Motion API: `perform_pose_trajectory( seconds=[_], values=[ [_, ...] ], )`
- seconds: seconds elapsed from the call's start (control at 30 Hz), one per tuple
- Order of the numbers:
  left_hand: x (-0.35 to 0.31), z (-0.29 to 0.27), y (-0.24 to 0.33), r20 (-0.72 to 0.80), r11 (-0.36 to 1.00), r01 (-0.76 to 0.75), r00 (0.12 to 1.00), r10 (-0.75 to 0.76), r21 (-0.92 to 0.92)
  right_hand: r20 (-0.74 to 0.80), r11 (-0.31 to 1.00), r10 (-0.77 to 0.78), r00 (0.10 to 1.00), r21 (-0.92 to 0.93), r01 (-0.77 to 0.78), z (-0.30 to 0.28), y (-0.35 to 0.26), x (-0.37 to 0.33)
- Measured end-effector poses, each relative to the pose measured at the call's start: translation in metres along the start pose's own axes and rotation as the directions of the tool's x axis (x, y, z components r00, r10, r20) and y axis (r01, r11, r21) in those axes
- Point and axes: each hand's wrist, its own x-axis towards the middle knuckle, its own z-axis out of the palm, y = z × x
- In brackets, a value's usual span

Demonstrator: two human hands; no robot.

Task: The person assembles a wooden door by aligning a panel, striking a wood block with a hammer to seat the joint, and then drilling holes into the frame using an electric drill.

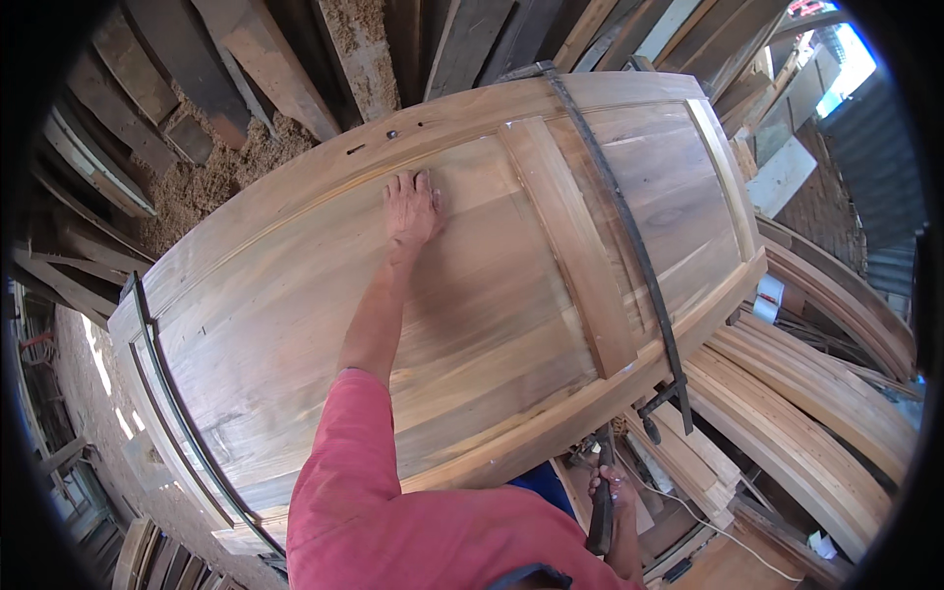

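While the big wooden door (472, 295) is laid flat across the middle of the view, the left hand (411, 208) is pressed down on it with the fingers (405, 183) stretched out flat, nothing being gripped. This hand is placed on the far part of the large panel, close to the long far rail. A small dark hole (391, 134) is seen in that rail, just beyond the fingertips. The arm is reached out from a pink sleeve (354, 472) at the near edge.

Two dark metal clamp bars are laid across the door: one bar (619, 216) on the right side, running from far to near, and another bar (177, 413) near the left end.

Below the near edge of the door, on the right, the right hand (612, 489) is closed around a dark tool handle (601, 501), which is held upright. What kind of tool it is cannot be told.

Curved wooden pieces (816, 413) are stacked on the right, near the door. Old planks (246, 59) are leaned at the far side, and a heap of sawdust (211, 172) is seen at the far left.
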Motion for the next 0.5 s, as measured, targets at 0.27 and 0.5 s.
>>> perform_pose_trajectory(
  seconds=[0.27, 0.5],
  values=[
    [-0.009, 0.001, 0.021, 0.036, 0.992, -0.046, 0.998, 0.042, 0.117, 0.090, 0.908, -0.387, 0.918, -0.137, 0.397, 0.038, -0.018, -0.022],
    [-0.065, 0.002, 0.013, 0.103, 0.963, -0.088, 0.993, 0.063, 0.253, 0.520, 0.638, -0.363, 0.774, -0.467, 0.613, 0.134, -0.036, 0.048]
  ],
)
